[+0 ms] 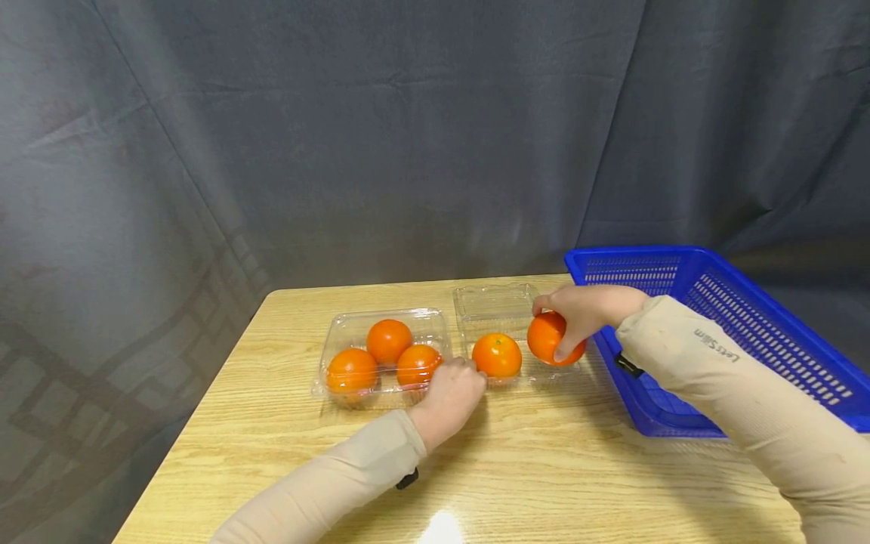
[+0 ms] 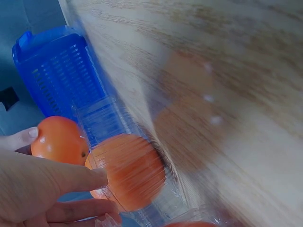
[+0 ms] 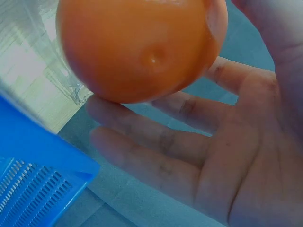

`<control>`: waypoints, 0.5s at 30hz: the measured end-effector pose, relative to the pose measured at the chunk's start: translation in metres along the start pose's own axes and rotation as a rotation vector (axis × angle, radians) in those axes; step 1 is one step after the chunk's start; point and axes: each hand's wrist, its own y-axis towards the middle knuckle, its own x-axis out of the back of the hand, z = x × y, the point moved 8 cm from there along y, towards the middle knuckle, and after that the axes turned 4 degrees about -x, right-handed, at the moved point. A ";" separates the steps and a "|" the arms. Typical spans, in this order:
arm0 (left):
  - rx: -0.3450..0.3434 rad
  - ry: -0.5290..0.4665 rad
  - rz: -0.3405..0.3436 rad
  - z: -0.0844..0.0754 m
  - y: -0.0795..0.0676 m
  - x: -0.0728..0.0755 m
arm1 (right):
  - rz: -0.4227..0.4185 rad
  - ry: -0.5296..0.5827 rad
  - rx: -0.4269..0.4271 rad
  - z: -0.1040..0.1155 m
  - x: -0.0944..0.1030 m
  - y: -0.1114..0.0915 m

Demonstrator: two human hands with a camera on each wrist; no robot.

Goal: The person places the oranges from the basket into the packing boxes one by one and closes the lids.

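Note:
My right hand (image 1: 587,310) grips an orange (image 1: 552,338) between thumb and fingers, above the right end of an open clear plastic clamshell box (image 1: 495,304). Another orange (image 1: 497,356) sits in that box, on its left side. My left hand (image 1: 454,393) pinches the front left edge of the same box, beside the seated orange; in the left wrist view its thumb (image 2: 85,178) lies against the clear plastic. In the right wrist view, the held orange (image 3: 142,52) rests against the fingers, its small navel toward the camera.
Left of my left hand stands another clear clamshell box (image 1: 424,317) with three oranges inside. A blue plastic basket (image 1: 686,264) with slotted walls is on the right, under my right forearm. The wooden table (image 1: 285,453) ends at a grey curtain (image 1: 421,151).

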 end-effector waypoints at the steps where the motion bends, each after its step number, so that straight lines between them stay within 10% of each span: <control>1: 0.001 0.009 -0.002 0.000 0.000 0.000 | 0.001 0.003 -0.002 0.000 0.000 0.000; 15: -0.002 0.027 0.001 0.000 -0.001 0.001 | 0.030 0.011 -0.013 0.001 -0.007 0.008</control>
